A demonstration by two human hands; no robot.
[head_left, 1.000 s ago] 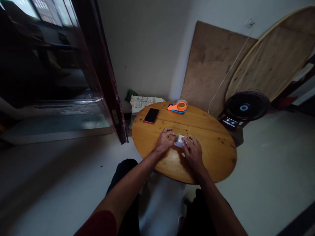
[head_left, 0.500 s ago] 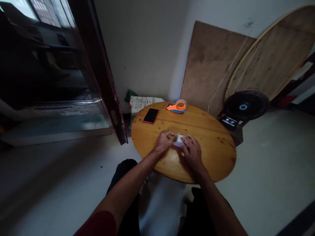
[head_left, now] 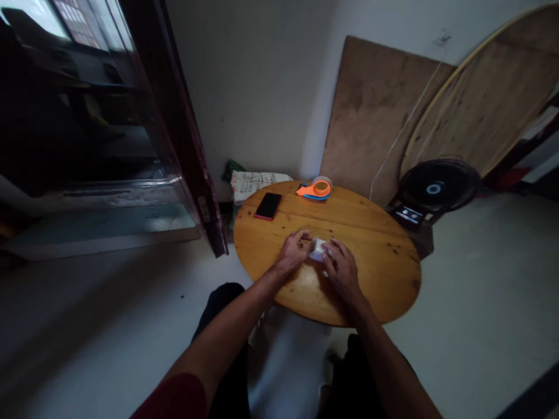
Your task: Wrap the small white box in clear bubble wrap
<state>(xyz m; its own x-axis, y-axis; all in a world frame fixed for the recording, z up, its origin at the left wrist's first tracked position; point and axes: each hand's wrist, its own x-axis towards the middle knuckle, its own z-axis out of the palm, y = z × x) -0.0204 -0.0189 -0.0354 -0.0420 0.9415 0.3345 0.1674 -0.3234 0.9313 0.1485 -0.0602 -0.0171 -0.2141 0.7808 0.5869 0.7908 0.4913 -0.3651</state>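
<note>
A small whitish, partly see-through packet (head_left: 317,249) lies between my hands on the round wooden table (head_left: 375,262). My left hand (head_left: 296,249) is closed at the packet's left side, its fingers curled and pinching its edge. From the right, my right hand (head_left: 342,263) grips the packet with thumb and fingers. Part of the packet is hidden by the fingers, and its details are too small to make out.
An orange tape dispenser (head_left: 315,189) lies near the table's far edge, with a dark phone (head_left: 268,206) to its left. Behind the table are a printed sack (head_left: 253,181) and a wooden board (head_left: 375,110). A black fan (head_left: 439,189) stands at the right.
The fingers of my left hand have shifted slightly at the packet's left edge. The view has moved very little, and my right hand keeps its place.
</note>
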